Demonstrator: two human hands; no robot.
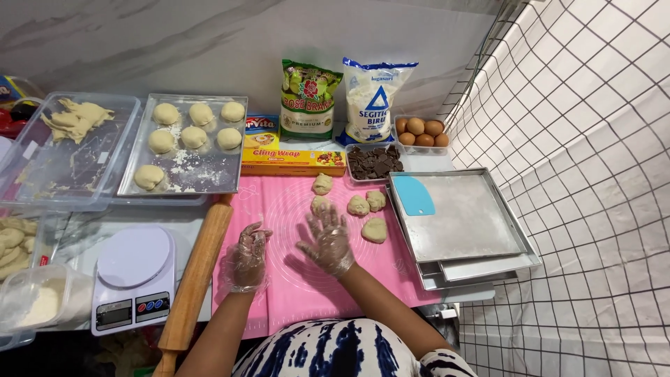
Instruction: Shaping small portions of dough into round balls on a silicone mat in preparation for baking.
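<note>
Head view of a baking bench. Both hands wear thin clear plastic gloves and hover over a pink silicone mat [307, 286]. The left hand [248, 260] is loosely curled and holds nothing; the right hand [326, 241] is spread flat, palm down, fingers fanned, its fingertips just short of the nearest dough ball [320, 204] and gripping nothing. Four more dough portions [367, 204] lie on the mat beyond and to the right of that hand (one flatter piece sits closest to the trays). A wooden rolling pin [195, 276] lies along the mat's left edge, beside a white digital kitchen scale [132, 276]. At far left a metal baking tray [209, 174] carries seven rounded dough balls and loose flour. To the right, stacked square metal pans [474, 230] bear a blue plastic scraper [413, 196]. Along the wall stand two bags of flour [377, 98], a box of cling film [293, 162], a tub of chocolate pieces [374, 162] and a container of brown eggs [421, 130].
</note>
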